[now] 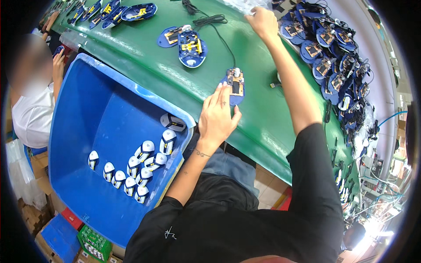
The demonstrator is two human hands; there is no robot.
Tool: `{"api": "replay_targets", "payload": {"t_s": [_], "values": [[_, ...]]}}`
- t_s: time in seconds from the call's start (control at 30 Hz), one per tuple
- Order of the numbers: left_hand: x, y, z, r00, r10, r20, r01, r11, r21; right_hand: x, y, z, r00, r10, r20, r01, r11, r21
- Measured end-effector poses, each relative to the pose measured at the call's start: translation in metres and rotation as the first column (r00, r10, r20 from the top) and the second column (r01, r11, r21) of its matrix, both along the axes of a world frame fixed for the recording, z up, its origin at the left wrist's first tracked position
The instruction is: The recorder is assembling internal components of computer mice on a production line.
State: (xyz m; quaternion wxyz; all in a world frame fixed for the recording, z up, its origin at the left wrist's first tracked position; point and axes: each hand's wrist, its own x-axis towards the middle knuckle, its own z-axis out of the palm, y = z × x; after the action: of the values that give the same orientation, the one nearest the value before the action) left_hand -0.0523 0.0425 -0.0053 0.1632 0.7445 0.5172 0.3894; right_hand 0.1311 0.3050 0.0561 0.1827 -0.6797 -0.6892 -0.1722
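Observation:
My left hand [217, 114] rests on a blue computer mouse base [237, 90] with a bare circuit board, its fingers along the left side and the thumb at the near end. A black cable runs from this base to a bundled coil [210, 20]. Farther left lie a mouse shell with yellow inner parts [190, 47] and another base with a board [168, 37], partly overlapping. My right hand [264, 24] reaches to the far side of the table, fingertips drawn together beside clear plastic wrapping [245, 5]. What it pinches, if anything, is too small to tell.
A large blue bin [127, 83] at the left holds several white-and-blue mice [144, 150]. Corded mouse bases [326, 65] pile up along the right of the green table [256, 127]. Open shells [139, 12] line the far left. Another person [35, 109] sits beyond the bin.

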Motion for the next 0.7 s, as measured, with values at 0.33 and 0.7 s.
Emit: {"api": "replay_targets", "payload": {"t_s": [0.33,0.7], "values": [[0.001,0.001,0.001,0.999,-0.009,0.036,0.007,0.999,0.037,0.010,-0.049,0.024,0.830,0.381,-0.408,-0.300,0.921,0.249],[-0.011,-0.019,-0.011,0.986,0.038,0.163,-0.069,0.979,0.192,-0.016,-0.285,-0.032,0.778,0.377,-0.502,-0.408,0.912,0.052]]}}
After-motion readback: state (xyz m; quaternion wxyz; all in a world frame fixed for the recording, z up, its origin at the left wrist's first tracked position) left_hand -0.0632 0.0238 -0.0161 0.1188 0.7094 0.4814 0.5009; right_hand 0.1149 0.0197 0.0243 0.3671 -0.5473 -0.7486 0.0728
